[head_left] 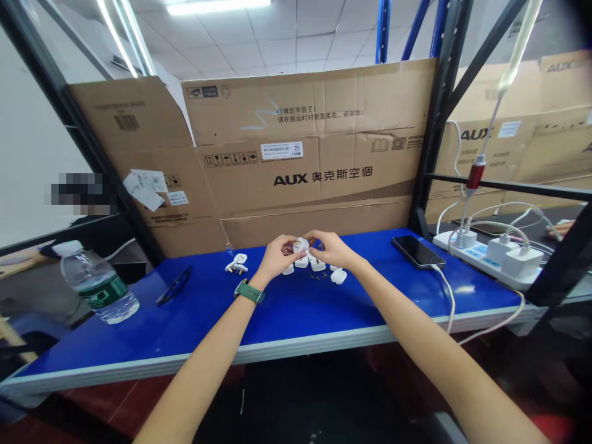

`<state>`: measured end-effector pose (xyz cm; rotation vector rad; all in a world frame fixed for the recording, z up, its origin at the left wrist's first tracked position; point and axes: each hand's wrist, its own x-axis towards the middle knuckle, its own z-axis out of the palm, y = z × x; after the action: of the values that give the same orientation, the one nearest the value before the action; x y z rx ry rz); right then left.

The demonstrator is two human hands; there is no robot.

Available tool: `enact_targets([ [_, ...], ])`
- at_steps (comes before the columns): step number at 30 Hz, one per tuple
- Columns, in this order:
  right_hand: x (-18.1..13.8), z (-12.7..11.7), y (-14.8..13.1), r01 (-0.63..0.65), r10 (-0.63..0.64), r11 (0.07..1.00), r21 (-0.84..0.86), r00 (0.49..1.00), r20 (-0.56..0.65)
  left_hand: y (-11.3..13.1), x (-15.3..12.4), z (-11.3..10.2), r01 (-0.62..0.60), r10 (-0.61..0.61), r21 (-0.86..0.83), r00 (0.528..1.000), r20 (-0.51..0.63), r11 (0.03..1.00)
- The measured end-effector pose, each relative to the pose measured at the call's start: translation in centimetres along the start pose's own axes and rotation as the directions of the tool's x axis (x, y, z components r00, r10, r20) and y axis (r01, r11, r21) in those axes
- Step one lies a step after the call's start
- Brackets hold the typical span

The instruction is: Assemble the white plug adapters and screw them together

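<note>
My left hand (276, 256) and my right hand (331, 248) meet above the blue table (287, 314), both pinched on one small white plug part (300, 245). Several more white plug parts (319, 266) lie on the table just below the hands, with a few small brass pins (319, 277) beside them. An assembled white plug (237, 263) lies to the left of my left hand. A green watch (250, 291) is on my left wrist.
A water bottle (98, 285) lies at the left, with black glasses (174, 285) near it. A phone (417, 251) on a charging cable sits right of the hands, then a power strip (490, 254) with adapters. Cardboard boxes (300, 154) wall the back. Another person's hand (559, 229) shows far right.
</note>
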<state>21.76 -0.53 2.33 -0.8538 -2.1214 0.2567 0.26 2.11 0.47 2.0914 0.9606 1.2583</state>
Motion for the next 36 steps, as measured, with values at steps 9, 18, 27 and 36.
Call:
enact_targets([
  [9, 0.0, 0.3, -0.6, -0.009, 0.009, 1.000, -0.003, 1.000, 0.019, 0.4, -0.6, 0.3, 0.035, -0.034, -0.005, 0.993, 0.110, 0.999],
  [18, -0.1, 0.8, -0.4, 0.010, 0.003, 0.993, -0.117, 0.993, 0.115, 0.1, -0.8, 0.5, -0.044, 0.006, 0.262, 0.989, 0.146, 0.964],
  [27, -0.1, 1.0, -0.4, 0.054, -0.046, 0.993, -0.103, 0.996, 0.071, 0.3, -0.7, 0.4, 0.023, -0.045, 0.169, 0.990, 0.130, 0.985],
  [36, -0.1, -0.1, 0.7, -0.193, 0.163, 0.940, -0.281, 0.979, -0.124, -0.2, -0.2, -1.1, -0.012, 0.043, 0.358, 0.996, -0.079, 0.934],
])
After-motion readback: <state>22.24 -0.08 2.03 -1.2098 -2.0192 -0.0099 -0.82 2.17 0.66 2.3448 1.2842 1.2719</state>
